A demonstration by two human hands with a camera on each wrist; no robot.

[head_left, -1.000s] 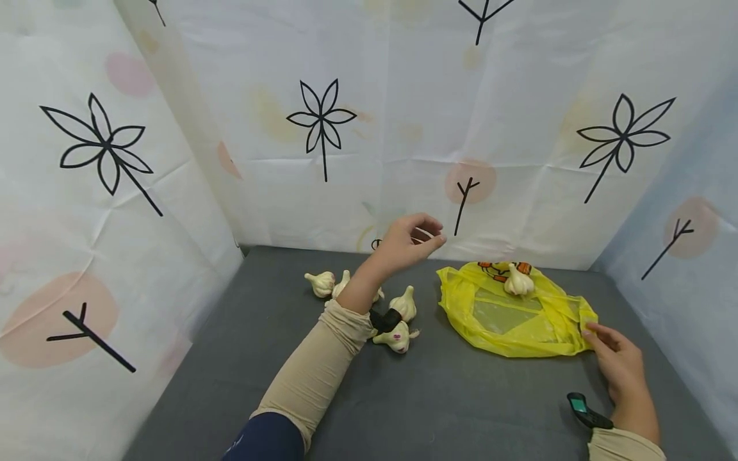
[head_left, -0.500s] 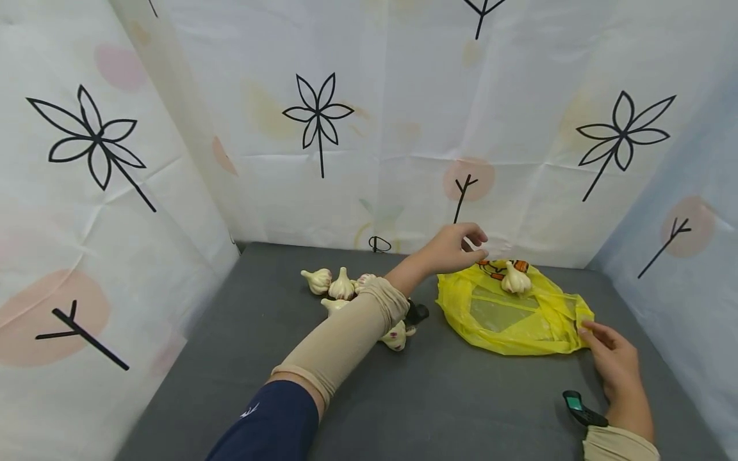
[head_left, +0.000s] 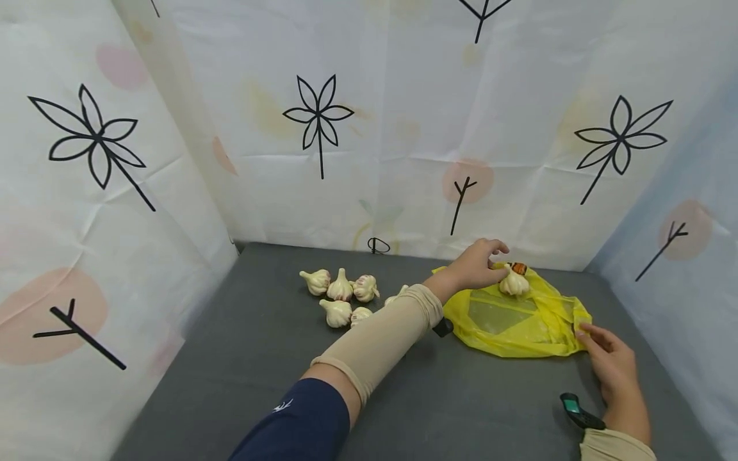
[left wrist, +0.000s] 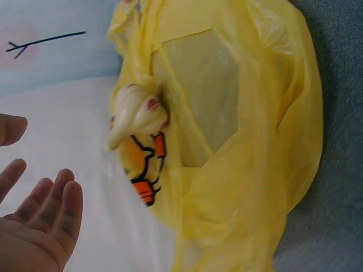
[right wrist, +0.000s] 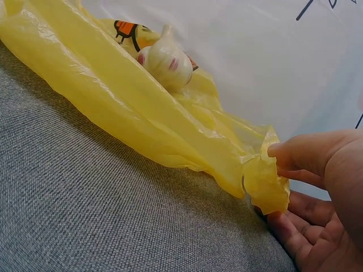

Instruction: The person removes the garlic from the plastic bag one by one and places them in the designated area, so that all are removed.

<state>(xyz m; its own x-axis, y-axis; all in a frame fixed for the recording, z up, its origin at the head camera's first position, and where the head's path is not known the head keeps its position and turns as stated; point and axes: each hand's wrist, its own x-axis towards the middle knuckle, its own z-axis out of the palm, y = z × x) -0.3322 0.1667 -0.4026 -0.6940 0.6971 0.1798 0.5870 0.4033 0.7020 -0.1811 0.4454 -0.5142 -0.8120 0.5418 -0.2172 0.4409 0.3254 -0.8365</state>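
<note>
White cloth walls with black flower shapes stand around our grey table (head_left: 259,358).

We reach our left hand (head_left: 475,264) across to the far right, over the yellow bag (head_left: 519,320). One garlic bulb (head_left: 513,282) sits on the far part of the bag, by the orange print (left wrist: 144,164). Our left fingers hang loose and spread, right next to this bulb. In the left wrist view the hand is apart from the bulb and holds nothing. From the head view we cannot tell if a fingertip touches it.

Our right hand (head_left: 614,371) is at the near right edge of the bag. Its thumb and fingers pinch a bunched bit of the yellow plastic (right wrist: 264,181). The bag lies flat on the table, and from these views we cannot tell if the bulb is inside it or just on top.

Five more garlic bulbs (head_left: 340,296) lie in a group on the table, to the left of the bag. A sixth bulb (head_left: 398,296) peeks out from behind our left sleeve (head_left: 380,339).

So we think the work is only just begun. One bulb is at the bag. The others are left on the table.

A small black thing (head_left: 579,413) lies near our right wrist.
</note>
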